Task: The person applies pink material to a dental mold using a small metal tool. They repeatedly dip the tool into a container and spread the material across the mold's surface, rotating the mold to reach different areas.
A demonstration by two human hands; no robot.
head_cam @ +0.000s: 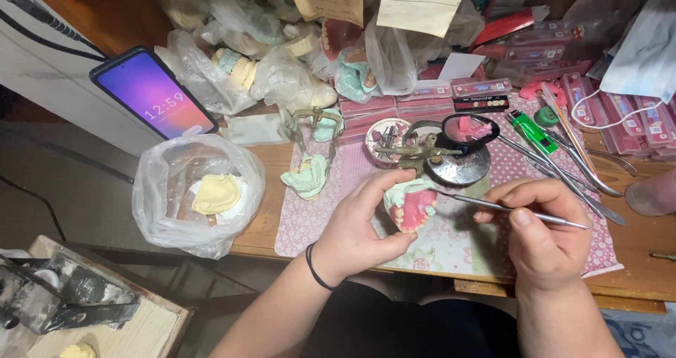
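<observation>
Head view: left hand (359, 228) cupped around a pink wax denture (414, 209) on its pale green plaster model, grip closed on it, thumb on the near side and fingers over the far edge, just above the patterned mat (458, 242) at the front of the counter (637, 259). Right hand (539, 235) pinched pen-fashion on a thin metal carving tool (510, 208), grip closed on the shaft, tip touching the pink wax at the gum line. Judged light yet brittle: plaster base stiff and chalky, likely to chip if knocked; wax soft, easily dented by a pressing thumb, teeth liable to shift. Best held by the plaster sides and underside, away from wax and teeth, as seemed the case here. Tool judged stiff, light, slick; held near the middle for control. Just behind, a metal articulator (415, 150) and a round dish of pink wax (470, 129). Left of these, another green cast (308, 175), then a clear bag with a yellow cast (211, 196). A phone (151, 94) leaned at the back left; a green lighter (533, 133) lay to the right
</observation>
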